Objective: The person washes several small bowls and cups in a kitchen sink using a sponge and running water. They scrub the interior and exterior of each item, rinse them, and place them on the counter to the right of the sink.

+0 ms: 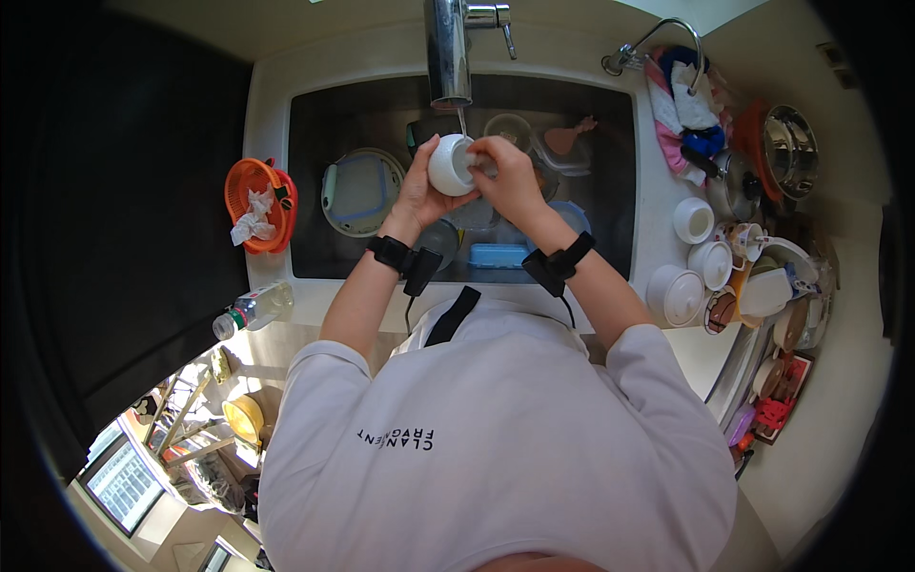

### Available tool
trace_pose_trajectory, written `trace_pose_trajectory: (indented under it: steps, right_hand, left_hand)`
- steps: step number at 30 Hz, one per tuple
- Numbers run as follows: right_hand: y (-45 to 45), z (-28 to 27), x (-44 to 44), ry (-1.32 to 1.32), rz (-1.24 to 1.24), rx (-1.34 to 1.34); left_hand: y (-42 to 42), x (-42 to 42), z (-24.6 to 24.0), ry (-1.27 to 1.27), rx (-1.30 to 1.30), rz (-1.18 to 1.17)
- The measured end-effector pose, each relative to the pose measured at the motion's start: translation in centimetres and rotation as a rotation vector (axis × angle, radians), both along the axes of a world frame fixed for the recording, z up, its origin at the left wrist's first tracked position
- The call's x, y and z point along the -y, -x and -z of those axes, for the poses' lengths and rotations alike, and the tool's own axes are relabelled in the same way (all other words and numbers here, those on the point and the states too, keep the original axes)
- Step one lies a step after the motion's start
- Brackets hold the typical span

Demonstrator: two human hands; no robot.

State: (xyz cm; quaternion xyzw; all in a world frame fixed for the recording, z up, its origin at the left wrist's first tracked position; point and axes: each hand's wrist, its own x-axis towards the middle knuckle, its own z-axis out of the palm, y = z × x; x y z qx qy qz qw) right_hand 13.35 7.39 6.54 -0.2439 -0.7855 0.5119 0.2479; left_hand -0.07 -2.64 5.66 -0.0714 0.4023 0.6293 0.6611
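Over the sink, my left hand (418, 186) grips a small round white jar (447, 166) from its left side and underneath. The jar is tilted with its mouth turned toward my right hand (509, 175). My right fingers are bent in at that mouth; something pale and translucent shows by them, too small to name. A thin stream of water (462, 123) runs from the chrome faucet (450, 68) down to the jar. Below lie a lidded oval container (362, 191), a blue plastic box (495, 255) and a pink scoop-like utensil (561, 140) in the dark sink basin (314, 261).
An orange plastic basket (239, 179) with crumpled tissue stands left of the sink, near a clear plastic bottle (264, 307) lying down. To the right are towels (690, 107), a small white pot (693, 220), white lidded jars (675, 294), a metal pot (733, 186) and a curved second tap (668, 28).
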Motion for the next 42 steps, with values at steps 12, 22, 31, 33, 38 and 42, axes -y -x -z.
trace_pose_trajectory:
  steps: [12,22,31,33,38,42]
  right_hand:
    - [-0.4,-2.3,0.8,-0.456,-0.362,0.193]
    - [2.3,0.2,-0.3,0.012,-0.337,0.399]
    - [1.3,3.2,0.0,0.516,-0.108,0.197]
    - [0.5,3.4,-0.3,0.572,-0.128,0.129]
    - [-0.8,3.8,-1.2,0.415,-0.152,0.223]
    - [-2.9,5.3,-1.3,0.306,0.11,0.339]
  left_hand:
    - [1.6,0.4,-0.3,-0.048,-0.102,0.22]
    - [2.5,-1.0,1.7,0.11,-0.25,0.193]
    - [2.5,-1.9,1.3,0.25,-0.487,0.23]
    - [2.3,-1.9,0.8,0.253,-0.453,0.249]
    - [1.5,-2.1,0.8,0.358,-0.65,0.273]
    - [1.3,-2.2,2.0,0.289,-1.634,0.26]
